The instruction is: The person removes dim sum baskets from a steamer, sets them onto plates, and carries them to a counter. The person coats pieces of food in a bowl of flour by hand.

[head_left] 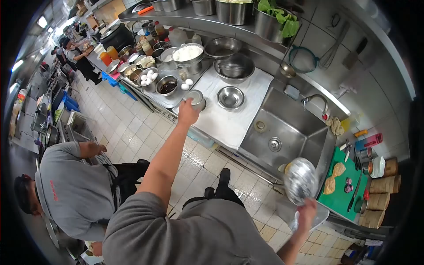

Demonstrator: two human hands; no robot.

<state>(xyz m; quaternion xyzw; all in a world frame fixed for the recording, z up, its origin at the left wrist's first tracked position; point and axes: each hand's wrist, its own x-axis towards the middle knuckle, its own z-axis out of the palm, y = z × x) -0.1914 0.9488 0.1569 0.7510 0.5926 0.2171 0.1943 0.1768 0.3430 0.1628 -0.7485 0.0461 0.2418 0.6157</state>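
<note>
My left hand (188,114) is closed on the near rim of a round metal container (195,100) at the counter's front edge. Its contents are hard to make out. Low on the right, my right hand (306,213) grips a shiny round metal bowl (301,180), tilted and smeared by motion. That bowl is between the sink's front corner and a clear plastic-lined bin (320,217). Beside the left hand's container are a bowl of dark sauce (167,85) and loose white eggs (185,86). A small metal bowl (230,97) rests on the white cloth (217,121).
The steel sink (289,117) has a faucet (316,101) at its back. A green cutting board (342,185) holds a knife (351,204) and food pieces. A co-worker in grey (77,185) stands close on the left. Bowls and bottles crowd the back counter.
</note>
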